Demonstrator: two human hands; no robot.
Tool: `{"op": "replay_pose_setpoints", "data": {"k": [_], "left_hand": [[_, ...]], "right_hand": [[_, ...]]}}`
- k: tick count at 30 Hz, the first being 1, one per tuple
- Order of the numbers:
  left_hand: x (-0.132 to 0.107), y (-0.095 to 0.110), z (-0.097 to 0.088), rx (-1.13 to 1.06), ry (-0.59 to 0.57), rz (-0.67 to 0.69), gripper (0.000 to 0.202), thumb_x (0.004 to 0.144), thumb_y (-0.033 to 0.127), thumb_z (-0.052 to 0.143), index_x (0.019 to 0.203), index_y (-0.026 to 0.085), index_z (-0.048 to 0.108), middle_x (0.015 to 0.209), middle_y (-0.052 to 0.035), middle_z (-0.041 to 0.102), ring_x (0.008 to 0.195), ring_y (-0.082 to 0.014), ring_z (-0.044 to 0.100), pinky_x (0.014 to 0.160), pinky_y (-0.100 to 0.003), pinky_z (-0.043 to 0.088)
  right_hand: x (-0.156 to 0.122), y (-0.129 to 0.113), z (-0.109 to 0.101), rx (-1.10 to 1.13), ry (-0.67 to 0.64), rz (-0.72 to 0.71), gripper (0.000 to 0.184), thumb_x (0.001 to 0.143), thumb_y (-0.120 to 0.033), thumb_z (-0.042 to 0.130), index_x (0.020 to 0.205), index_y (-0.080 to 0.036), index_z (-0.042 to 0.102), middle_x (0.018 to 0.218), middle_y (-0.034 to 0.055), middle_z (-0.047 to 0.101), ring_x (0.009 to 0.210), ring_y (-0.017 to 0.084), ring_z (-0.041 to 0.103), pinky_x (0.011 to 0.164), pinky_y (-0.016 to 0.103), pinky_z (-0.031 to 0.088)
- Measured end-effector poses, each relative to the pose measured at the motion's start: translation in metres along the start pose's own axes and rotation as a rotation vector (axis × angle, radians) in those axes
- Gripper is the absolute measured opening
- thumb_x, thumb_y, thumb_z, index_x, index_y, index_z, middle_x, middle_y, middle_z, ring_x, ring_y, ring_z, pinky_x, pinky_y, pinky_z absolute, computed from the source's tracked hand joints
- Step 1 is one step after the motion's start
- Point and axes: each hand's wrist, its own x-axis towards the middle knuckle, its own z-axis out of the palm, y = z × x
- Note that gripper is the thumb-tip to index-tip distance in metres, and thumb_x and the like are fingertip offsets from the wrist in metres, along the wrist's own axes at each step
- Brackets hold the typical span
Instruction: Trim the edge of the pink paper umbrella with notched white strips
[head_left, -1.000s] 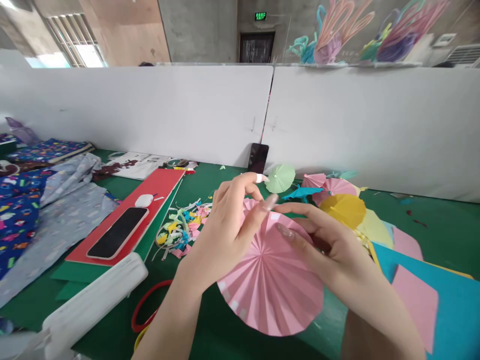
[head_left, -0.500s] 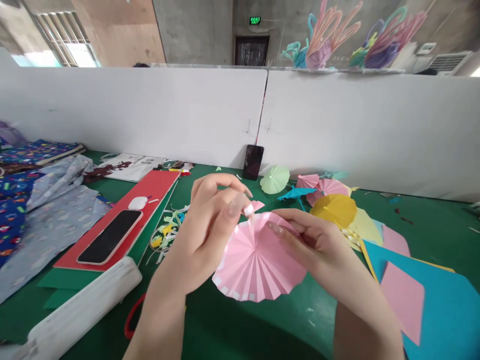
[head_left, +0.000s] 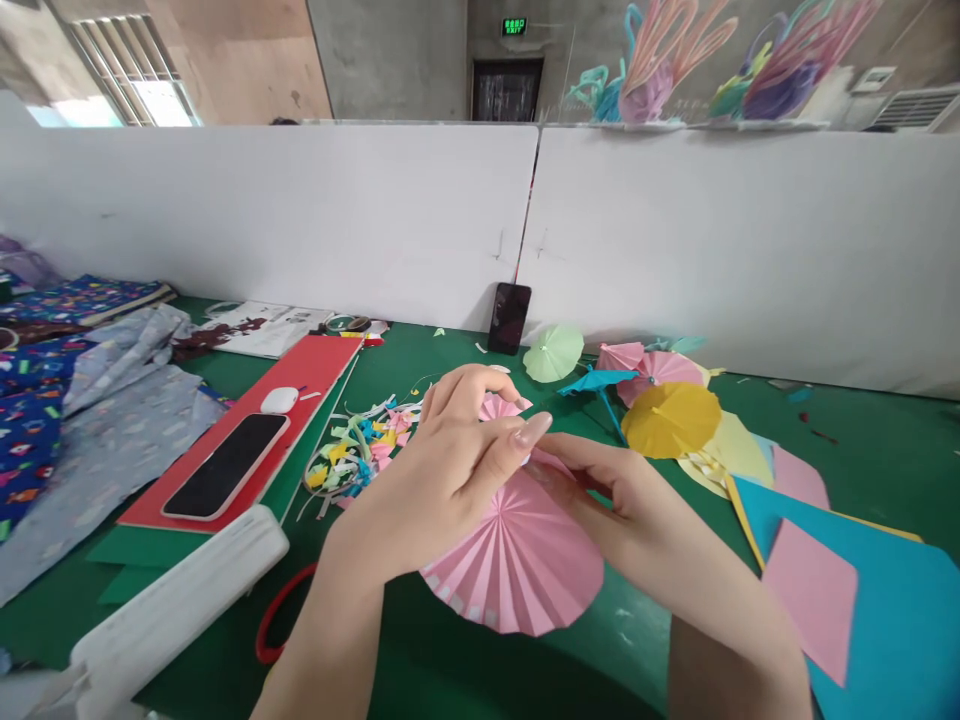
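Observation:
A round pink paper disc (head_left: 517, 570), folded into fan pleats, is held between my hands above the table; small white patches line its left and lower edge. My right hand (head_left: 604, 490) pinches its upper right edge between thumb and fingers. Over the upper left part lies my left hand (head_left: 472, 450), closed on the paper's edge, its thumb pointing right towards my right fingertips. A small white bit shows beneath that thumb. Behind the left fingers another pink pleated piece (head_left: 495, 405) is partly hidden. Red-handled scissors (head_left: 274, 625), partly covered, lie by my left forearm.
Small paper umbrellas, green (head_left: 553, 354), blue (head_left: 598, 381) and yellow (head_left: 671, 420), stand at the back right. Blue sheets (head_left: 892, 620) lie right. Paper scraps (head_left: 352, 455), a phone (head_left: 225, 467) on red card and a white pouch (head_left: 180, 610) are left. A dark phone (head_left: 509, 318) leans against the partition.
My left hand has moved right and down onto the disc, its thumb now beside my right fingers. The white bit it pinched is mostly hidden. The disc has tilted and sits slightly lower.

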Motion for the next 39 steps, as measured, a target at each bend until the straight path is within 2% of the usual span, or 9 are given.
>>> {"op": "replay_pose_setpoints", "data": {"k": [11, 14, 18, 20, 22, 24, 26, 32, 39], "left_hand": [[0.0028, 0.0006, 0.0021, 0.069, -0.004, -0.058, 0.042, 0.099, 0.04, 0.026, 0.07, 0.02, 0.051, 0.114, -0.0037, 0.047, 0.117, -0.0205, 0.039, 0.095, -0.041, 0.039], [0.0031, 0.0007, 0.0024, 0.047, 0.005, -0.049, 0.04, 0.099, 0.038, 0.026, 0.074, 0.021, 0.053, 0.113, -0.003, 0.047, 0.116, -0.0196, 0.039, 0.097, -0.041, 0.037], [0.0029, -0.0014, 0.0027, -0.06, 0.099, -0.036, 0.037, 0.1, 0.034, 0.027, 0.077, 0.023, 0.053, 0.104, -0.0007, 0.048, 0.115, -0.015, 0.042, 0.1, -0.035, 0.035], [0.0028, -0.003, 0.0029, -0.12, 0.155, -0.03, 0.037, 0.1, 0.033, 0.027, 0.075, 0.023, 0.052, 0.101, 0.0003, 0.049, 0.114, -0.0125, 0.043, 0.099, -0.031, 0.035], [0.0027, -0.0046, 0.0032, -0.159, 0.177, -0.035, 0.035, 0.1, 0.033, 0.027, 0.077, 0.023, 0.051, 0.101, 0.0003, 0.049, 0.114, -0.0117, 0.044, 0.097, -0.028, 0.037], [0.0025, -0.0052, 0.0035, -0.18, 0.166, -0.047, 0.033, 0.1, 0.034, 0.028, 0.079, 0.024, 0.051, 0.101, -0.0005, 0.049, 0.114, -0.0122, 0.044, 0.094, -0.027, 0.04], [0.0021, -0.0047, 0.0037, -0.185, 0.129, -0.057, 0.032, 0.1, 0.034, 0.028, 0.079, 0.024, 0.05, 0.1, -0.0013, 0.049, 0.114, -0.0132, 0.044, 0.094, -0.028, 0.041], [0.0019, -0.0004, 0.0047, -0.107, 0.04, -0.036, 0.034, 0.1, 0.036, 0.027, 0.077, 0.023, 0.049, 0.098, -0.003, 0.055, 0.107, -0.0158, 0.049, 0.091, -0.032, 0.044], [0.0043, -0.0003, 0.004, 0.007, 0.0, -0.041, 0.039, 0.099, 0.032, 0.028, 0.068, 0.021, 0.048, 0.101, -0.0025, 0.049, 0.107, -0.017, 0.045, 0.091, -0.036, 0.043]], "right_hand": [[0.0018, 0.0035, 0.0067, 0.006, 0.029, 0.025, 0.028, 0.092, -0.012, 0.042, 0.102, -0.024, 0.065, 0.084, -0.0008, 0.068, 0.07, 0.015, 0.06, 0.078, 0.03, 0.051], [0.002, 0.004, 0.0062, 0.007, 0.021, 0.01, 0.027, 0.092, -0.014, 0.043, 0.105, -0.025, 0.064, 0.087, 0.0002, 0.069, 0.074, 0.016, 0.061, 0.076, 0.029, 0.051], [0.0007, 0.0006, 0.0029, 0.05, 0.082, 0.045, 0.028, 0.095, -0.019, 0.04, 0.121, -0.028, 0.046, 0.083, -0.0017, 0.068, 0.07, 0.015, 0.061, 0.062, 0.025, 0.048], [-0.0003, -0.0014, 0.0006, 0.045, 0.09, 0.086, 0.024, 0.095, -0.019, 0.039, 0.117, -0.029, 0.043, 0.074, -0.0043, 0.066, 0.061, 0.014, 0.058, 0.052, 0.023, 0.043], [-0.0011, -0.0021, -0.0011, 0.005, 0.056, 0.077, 0.019, 0.094, -0.017, 0.04, 0.105, -0.027, 0.051, 0.075, -0.0037, 0.065, 0.065, 0.014, 0.059, 0.054, 0.023, 0.043], [-0.0017, -0.0012, -0.0019, -0.032, 0.017, 0.037, 0.02, 0.092, -0.013, 0.042, 0.095, -0.026, 0.058, 0.087, -0.0016, 0.067, 0.08, 0.014, 0.062, 0.066, 0.024, 0.047], [-0.0023, 0.0001, -0.0015, -0.048, -0.005, 0.026, 0.022, 0.091, -0.013, 0.044, 0.094, -0.026, 0.062, 0.096, -0.0009, 0.066, 0.091, 0.016, 0.061, 0.077, 0.026, 0.048], [-0.003, -0.0013, 0.0005, -0.083, -0.004, 0.036, 0.017, 0.093, -0.019, 0.044, 0.09, -0.024, 0.06, 0.083, 0.0002, 0.064, 0.083, 0.019, 0.061, 0.072, 0.03, 0.05], [-0.002, -0.0004, 0.002, -0.044, -0.009, 0.048, 0.025, 0.094, -0.021, 0.045, 0.108, -0.026, 0.064, 0.093, 0.0009, 0.069, 0.087, 0.02, 0.063, 0.073, 0.03, 0.051]]}}
